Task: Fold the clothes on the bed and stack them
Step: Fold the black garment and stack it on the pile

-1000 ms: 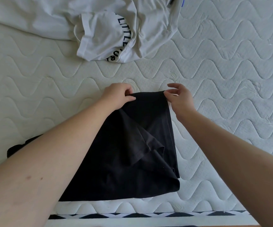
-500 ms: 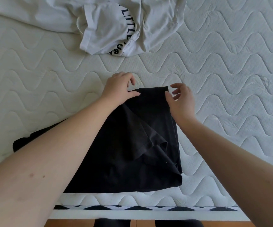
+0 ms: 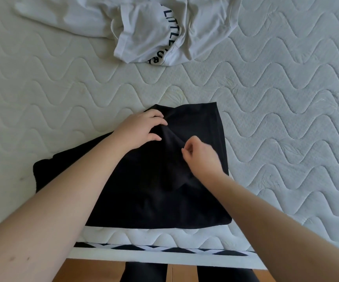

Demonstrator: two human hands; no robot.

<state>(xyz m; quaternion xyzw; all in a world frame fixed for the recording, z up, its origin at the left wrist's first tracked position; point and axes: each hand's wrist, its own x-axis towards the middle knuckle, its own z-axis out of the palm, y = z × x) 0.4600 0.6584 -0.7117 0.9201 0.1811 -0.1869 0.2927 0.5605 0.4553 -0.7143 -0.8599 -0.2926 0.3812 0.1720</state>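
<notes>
A person is folding a black garment (image 3: 160, 192) at the near edge of a quilted mattress (image 3: 286, 119), its lower hem lying just short of that edge and a further part of the cloth trailing out toward the left edge under the forearm. The left hand (image 3: 142, 130) is resting on the garment's far left corner, fingers loosely curled and bunching the cloth there. The right hand (image 3: 200, 156) is pinching a raised ridge of fabric near the garment's middle, thumb and fingertips drawn together on the fold. A white garment (image 3: 154, 31) with dark lettering is lying crumpled and unfolded by the far edge, well apart from the black one. The work appears to be mid-fold on the first piece, with a loose inner flap being tidied. The next move likely calls for flattening that ridge, then bringing the trailing left part across so the piece becomes a neat rectangle ready for stacking.
</notes>
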